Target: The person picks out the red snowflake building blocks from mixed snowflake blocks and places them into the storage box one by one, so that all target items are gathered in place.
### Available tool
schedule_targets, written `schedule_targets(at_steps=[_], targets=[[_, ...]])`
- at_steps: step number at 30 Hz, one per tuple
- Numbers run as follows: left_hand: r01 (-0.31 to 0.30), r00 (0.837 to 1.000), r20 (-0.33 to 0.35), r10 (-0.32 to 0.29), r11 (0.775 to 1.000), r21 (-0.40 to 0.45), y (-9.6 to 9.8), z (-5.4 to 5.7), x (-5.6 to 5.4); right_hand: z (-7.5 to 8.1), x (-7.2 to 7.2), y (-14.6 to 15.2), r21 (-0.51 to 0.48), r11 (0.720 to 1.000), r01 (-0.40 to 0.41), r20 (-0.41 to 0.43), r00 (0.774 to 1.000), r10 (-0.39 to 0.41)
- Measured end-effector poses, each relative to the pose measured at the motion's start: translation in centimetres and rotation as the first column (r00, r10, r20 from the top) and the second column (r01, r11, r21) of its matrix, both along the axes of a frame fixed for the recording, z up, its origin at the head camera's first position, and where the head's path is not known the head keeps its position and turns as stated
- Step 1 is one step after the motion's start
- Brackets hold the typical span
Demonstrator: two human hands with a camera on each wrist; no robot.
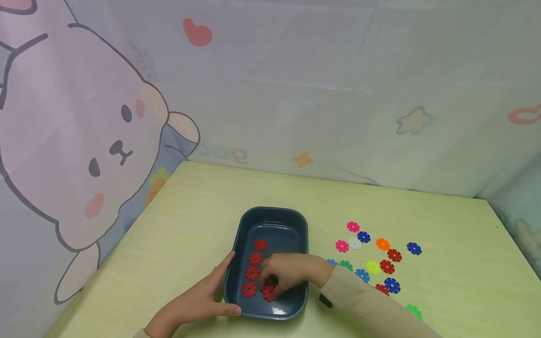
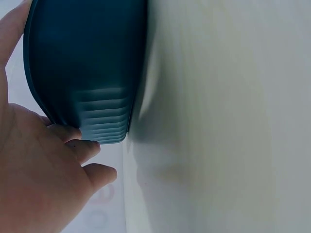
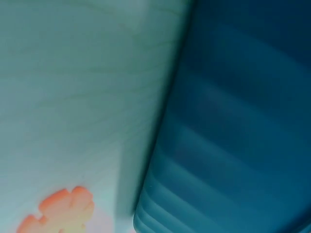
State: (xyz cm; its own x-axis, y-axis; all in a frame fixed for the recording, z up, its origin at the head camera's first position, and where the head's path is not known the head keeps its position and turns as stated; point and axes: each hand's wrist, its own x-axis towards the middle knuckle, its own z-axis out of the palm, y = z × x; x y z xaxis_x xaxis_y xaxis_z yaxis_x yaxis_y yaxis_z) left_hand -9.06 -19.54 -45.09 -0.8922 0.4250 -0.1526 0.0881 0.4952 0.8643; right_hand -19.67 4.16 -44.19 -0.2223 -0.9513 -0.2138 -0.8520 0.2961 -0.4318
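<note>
A dark blue rectangular tray (image 1: 274, 315) stands on the table, its outer wall (image 2: 92, 58) large in the left wrist view. My left hand (image 1: 200, 298) holds its near left corner, thumb at the front rim and fingers along the left side. In the left wrist view, the left hand (image 2: 43, 170) has its fingertips against the wall. Inside the tray, my right hand (image 1: 287, 270) pinches a red notched plastic disc (image 1: 269, 293) close over the floor. Several like red discs (image 1: 252, 272) lie in a column to its left. The right wrist view shows the tray's side (image 3: 228, 131); the hand is out of that frame.
Loose notched discs lie right of the tray, among them a pink disc (image 1: 353, 227), an orange disc (image 1: 382, 244), a yellow disc (image 1: 373, 267) and dark red discs (image 1: 394, 255). My right sleeve (image 1: 372, 303) overlaps some. A printed curtain (image 1: 296, 84) hangs behind the table (image 1: 203, 197).
</note>
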Motion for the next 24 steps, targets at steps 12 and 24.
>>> schedule_targets(at_steps=[12,24], targets=[[0.003,1.0,-0.01,-0.003,1.0,-0.005,0.0,-0.1,-0.1,-0.2,-0.4,0.2,-0.044,0.999,-0.021,-0.008,1.0,0.021],[0.005,1.0,0.006,-0.005,1.0,-0.004,0.0,0.0,-0.1,2.2,-0.2,2.2,-0.181,0.983,-0.015,0.015,1.0,0.018]])
